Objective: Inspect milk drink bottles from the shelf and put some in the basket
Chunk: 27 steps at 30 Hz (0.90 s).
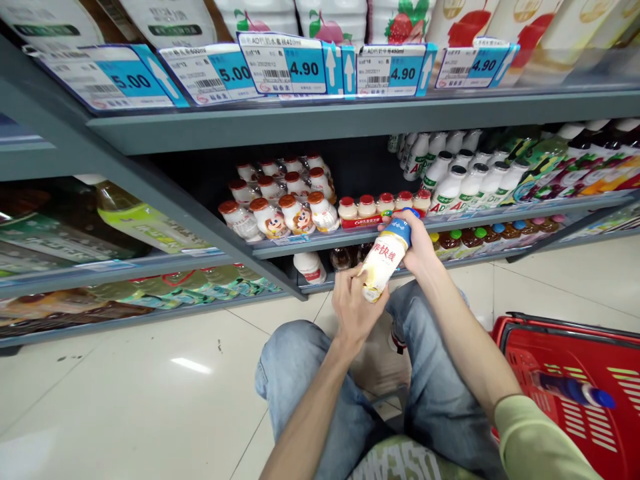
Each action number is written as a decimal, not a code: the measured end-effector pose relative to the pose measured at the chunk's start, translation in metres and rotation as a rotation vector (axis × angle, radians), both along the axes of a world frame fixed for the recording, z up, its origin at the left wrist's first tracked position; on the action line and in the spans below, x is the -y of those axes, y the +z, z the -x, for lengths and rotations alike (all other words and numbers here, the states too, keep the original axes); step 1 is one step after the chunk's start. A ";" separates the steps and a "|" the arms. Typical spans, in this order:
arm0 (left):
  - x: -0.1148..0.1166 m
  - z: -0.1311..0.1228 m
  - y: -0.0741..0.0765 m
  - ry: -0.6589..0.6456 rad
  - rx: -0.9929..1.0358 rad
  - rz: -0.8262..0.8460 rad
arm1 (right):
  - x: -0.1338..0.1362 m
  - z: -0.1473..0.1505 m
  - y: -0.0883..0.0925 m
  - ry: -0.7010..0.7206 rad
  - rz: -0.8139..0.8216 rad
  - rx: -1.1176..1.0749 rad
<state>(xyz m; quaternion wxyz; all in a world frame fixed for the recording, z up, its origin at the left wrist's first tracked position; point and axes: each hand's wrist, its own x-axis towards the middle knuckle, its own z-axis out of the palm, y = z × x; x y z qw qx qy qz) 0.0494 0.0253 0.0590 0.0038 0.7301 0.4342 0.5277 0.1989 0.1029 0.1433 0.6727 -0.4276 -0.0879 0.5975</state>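
A white and yellow drink bottle (383,263) with a blue top and red lettering is held tilted in front of the lower shelf. My left hand (356,303) wraps round its lower end. At the blue upper end my right hand (419,245) closes its fingers on the bottle, some of them hidden behind it. Just beyond stand a pack of small red-capped bottles (357,212) and a group of orange-capped white bottles (290,217) with cartoon faces.
White AD milk bottles (450,187) fill the shelf at right. Blue price tags (295,67) line the upper shelf edge (350,117). On the tiled floor at right is a red shopping basket (600,340), with a blue-capped bottle (575,390) inside. My knees are bent below.
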 end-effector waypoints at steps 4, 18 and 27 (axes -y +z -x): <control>0.000 0.000 0.003 -0.015 0.030 0.018 | 0.000 -0.002 -0.001 0.017 -0.005 -0.026; 0.002 0.002 0.018 -0.252 0.574 0.639 | 0.007 -0.002 0.008 0.099 -0.103 0.042; 0.003 -0.006 0.016 -0.554 1.114 1.140 | 0.015 -0.005 0.012 0.218 -0.211 0.038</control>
